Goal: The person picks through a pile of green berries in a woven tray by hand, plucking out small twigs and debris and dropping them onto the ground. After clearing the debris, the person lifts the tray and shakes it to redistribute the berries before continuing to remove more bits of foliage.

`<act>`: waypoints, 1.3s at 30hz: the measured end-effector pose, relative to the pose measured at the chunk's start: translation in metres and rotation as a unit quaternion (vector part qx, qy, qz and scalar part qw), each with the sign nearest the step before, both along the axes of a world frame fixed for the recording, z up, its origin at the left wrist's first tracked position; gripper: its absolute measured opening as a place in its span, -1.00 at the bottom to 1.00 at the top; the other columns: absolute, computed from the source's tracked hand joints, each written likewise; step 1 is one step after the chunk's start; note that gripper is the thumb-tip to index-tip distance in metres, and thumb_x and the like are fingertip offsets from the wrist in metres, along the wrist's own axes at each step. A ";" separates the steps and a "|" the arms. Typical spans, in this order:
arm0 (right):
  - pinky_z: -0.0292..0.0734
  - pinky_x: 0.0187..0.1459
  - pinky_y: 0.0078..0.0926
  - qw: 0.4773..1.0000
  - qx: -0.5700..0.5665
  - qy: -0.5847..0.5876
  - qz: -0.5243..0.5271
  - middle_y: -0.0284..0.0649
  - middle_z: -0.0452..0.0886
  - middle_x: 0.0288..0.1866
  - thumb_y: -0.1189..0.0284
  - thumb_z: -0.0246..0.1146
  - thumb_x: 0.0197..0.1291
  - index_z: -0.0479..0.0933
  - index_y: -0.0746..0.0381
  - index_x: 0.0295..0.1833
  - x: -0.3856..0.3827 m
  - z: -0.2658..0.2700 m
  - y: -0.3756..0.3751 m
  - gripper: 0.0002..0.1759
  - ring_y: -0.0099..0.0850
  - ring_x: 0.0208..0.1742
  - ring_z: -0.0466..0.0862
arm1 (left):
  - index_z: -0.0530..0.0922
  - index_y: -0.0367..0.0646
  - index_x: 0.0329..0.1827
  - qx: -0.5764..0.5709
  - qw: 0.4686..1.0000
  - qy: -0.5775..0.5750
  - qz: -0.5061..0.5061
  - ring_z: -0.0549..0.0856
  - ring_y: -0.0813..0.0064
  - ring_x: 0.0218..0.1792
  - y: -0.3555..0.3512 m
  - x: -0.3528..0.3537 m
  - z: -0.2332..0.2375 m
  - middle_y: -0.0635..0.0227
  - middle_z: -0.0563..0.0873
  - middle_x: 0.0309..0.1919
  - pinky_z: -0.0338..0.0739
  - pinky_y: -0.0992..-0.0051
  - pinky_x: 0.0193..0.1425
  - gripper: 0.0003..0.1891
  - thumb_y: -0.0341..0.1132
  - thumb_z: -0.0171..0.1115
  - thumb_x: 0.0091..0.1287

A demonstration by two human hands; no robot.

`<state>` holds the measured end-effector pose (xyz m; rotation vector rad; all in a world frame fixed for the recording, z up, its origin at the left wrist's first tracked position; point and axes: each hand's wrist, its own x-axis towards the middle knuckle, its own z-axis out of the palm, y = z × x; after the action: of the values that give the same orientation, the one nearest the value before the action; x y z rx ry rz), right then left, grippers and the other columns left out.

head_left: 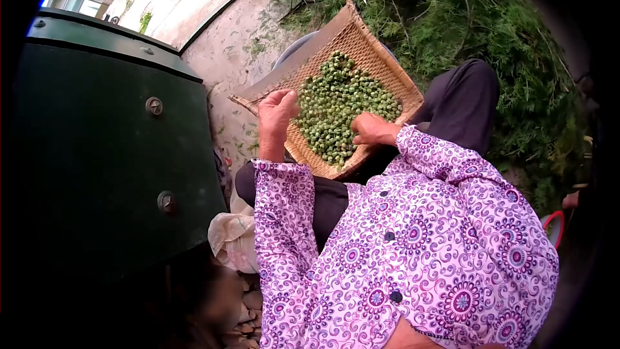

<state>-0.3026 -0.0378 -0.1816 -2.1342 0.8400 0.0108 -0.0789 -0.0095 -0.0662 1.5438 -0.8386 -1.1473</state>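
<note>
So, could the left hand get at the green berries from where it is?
Probably yes: the left hand is right by the green berries, which lie uncovered in the basket, with nothing visible in between.

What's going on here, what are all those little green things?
A person has a woven tray by the knees, with a pile of small green, roundish pieces in it. The right hand is at the pile's near side; the left hand, fingers curled, is at the tray's left side. Leafy green branches lie beyond.
</note>
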 end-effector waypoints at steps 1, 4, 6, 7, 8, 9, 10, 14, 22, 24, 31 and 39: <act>0.49 -0.27 -0.19 0.999 -0.005 0.037 -0.002 0.02 0.57 -0.48 0.26 0.29 -0.18 0.53 0.31 -0.47 0.007 0.007 0.005 -0.70 -0.06 -0.34 0.60 | 0.58 -0.29 -0.23 0.000 1.000 0.005 0.003 0.56 0.65 -0.52 -0.001 -0.003 0.002 0.41 0.63 -0.45 0.48 0.64 -0.40 -0.79 -0.31 0.24 0.19; 0.51 -0.23 -0.24 0.993 -0.066 0.093 0.018 -0.05 0.60 -0.46 0.16 0.35 -0.21 0.57 0.28 -0.47 0.024 0.003 0.021 -0.63 -0.12 -0.32 0.62 | 0.59 -0.26 -0.24 -0.005 1.000 -0.020 -0.012 0.56 0.69 -0.54 -0.004 -0.016 0.012 0.46 0.61 -0.47 0.50 0.66 -0.41 -0.81 -0.31 0.24 0.20; 0.51 -0.21 -0.25 0.992 -0.079 0.091 0.021 -0.04 0.61 -0.45 0.20 0.37 -0.22 0.59 0.26 -0.47 0.029 -0.004 0.028 -0.68 -0.13 -0.30 0.63 | 0.59 -0.27 -0.24 -0.006 1.000 -0.024 -0.019 0.56 0.69 -0.54 -0.006 -0.020 0.013 0.47 0.61 -0.47 0.50 0.66 -0.40 -0.81 -0.31 0.24 0.20; 0.51 -0.21 -0.25 0.992 -0.083 0.090 0.022 -0.05 0.61 -0.45 0.24 0.37 -0.23 0.59 0.24 -0.47 0.029 -0.007 0.030 -0.71 -0.13 -0.30 0.63 | 0.59 -0.27 -0.25 -0.006 0.999 -0.030 -0.031 0.56 0.69 -0.54 -0.005 -0.021 0.014 0.47 0.61 -0.48 0.50 0.66 -0.40 -0.80 -0.31 0.24 0.20; 0.51 -0.21 -0.26 0.994 -0.069 0.087 0.021 -0.06 0.61 -0.45 0.27 0.36 -0.23 0.59 0.23 -0.47 0.028 -0.011 0.029 -0.75 -0.15 -0.30 0.63 | 0.58 -0.34 -0.21 0.010 0.999 -0.027 -0.036 0.58 0.64 -0.44 -0.005 -0.021 0.016 0.38 0.63 -0.41 0.50 0.63 -0.36 -0.76 -0.31 0.23 0.17; 0.51 -0.21 -0.26 0.995 -0.057 0.085 0.018 -0.07 0.61 -0.45 0.30 0.34 -0.23 0.59 0.22 -0.47 0.028 -0.010 0.026 -0.78 -0.16 -0.30 0.63 | 0.58 -0.34 -0.21 0.012 0.999 -0.024 -0.033 0.58 0.64 -0.44 -0.003 -0.021 0.018 0.38 0.63 -0.41 0.50 0.63 -0.36 -0.76 -0.31 0.23 0.17; 0.51 -0.22 -0.28 0.997 -0.031 0.077 0.011 -0.07 0.61 -0.45 0.35 0.30 -0.22 0.60 0.20 -0.44 0.027 -0.013 0.022 -0.82 -0.19 -0.30 0.63 | 0.58 -0.34 -0.22 0.004 0.999 -0.024 -0.041 0.58 0.64 -0.44 -0.002 -0.020 0.020 0.38 0.63 -0.41 0.50 0.64 -0.36 -0.76 -0.32 0.23 0.18; 0.53 -0.38 -0.43 0.979 0.178 -0.006 -0.100 -0.13 0.61 -0.51 0.37 0.23 -0.13 0.59 0.29 -0.41 0.017 -0.001 0.000 -0.79 -0.40 -0.47 0.63 | 0.58 -0.33 -0.23 0.003 0.997 -0.035 -0.065 0.56 0.67 -0.47 -0.003 -0.021 0.014 0.41 0.63 -0.45 0.46 0.66 -0.39 -0.78 -0.33 0.21 0.18; 0.50 -0.36 -0.61 0.909 0.303 -0.224 -0.178 -0.29 0.57 -0.39 0.50 0.21 -0.09 0.51 0.37 -0.22 -0.022 0.050 -0.051 -0.74 -0.53 -0.41 0.57 | 0.59 -0.33 -0.21 0.044 0.983 -0.084 -0.160 0.59 0.62 -0.45 -0.005 -0.034 -0.003 0.34 0.67 -0.42 0.49 0.57 -0.34 -0.73 -0.29 0.22 0.14; 0.51 -0.28 -0.57 0.926 0.173 -0.252 -0.223 -0.27 0.59 -0.36 0.48 0.21 -0.11 0.51 0.35 -0.17 -0.049 0.057 -0.078 -0.69 -0.50 -0.35 0.59 | 0.57 -0.34 -0.16 0.030 0.986 -0.069 -0.151 0.60 0.58 -0.43 -0.005 -0.032 0.005 0.31 0.67 -0.38 0.51 0.56 -0.32 -0.72 -0.30 0.20 0.17; 0.46 -0.02 -0.32 0.905 -0.262 -0.025 -0.334 -0.01 0.59 -0.16 0.38 0.28 -0.17 0.53 0.28 -0.09 -0.124 0.088 -0.110 -0.57 -0.15 -0.11 0.58 | 0.54 -0.30 -0.11 -0.135 0.974 0.166 -0.076 0.62 0.54 -0.42 -0.010 -0.008 0.061 0.22 0.65 -0.24 0.54 0.55 -0.29 -0.81 -0.38 0.08 0.32; 0.55 -0.25 -0.20 0.942 -0.248 0.223 -0.036 -0.02 0.60 -0.37 0.60 0.13 -0.16 0.58 0.32 -0.41 -0.056 -0.004 -0.073 -0.85 -0.12 -0.24 0.63 | 0.56 -0.28 -0.18 -0.110 0.980 0.163 -0.006 0.61 0.59 -0.45 -0.028 0.005 0.057 0.24 0.66 -0.31 0.52 0.59 -0.34 -0.83 -0.35 0.14 0.29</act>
<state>-0.3586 -0.1103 -0.1854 -2.6201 1.2934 0.2828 -0.0744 -0.0377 -0.0097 1.1319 -0.7245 -1.2303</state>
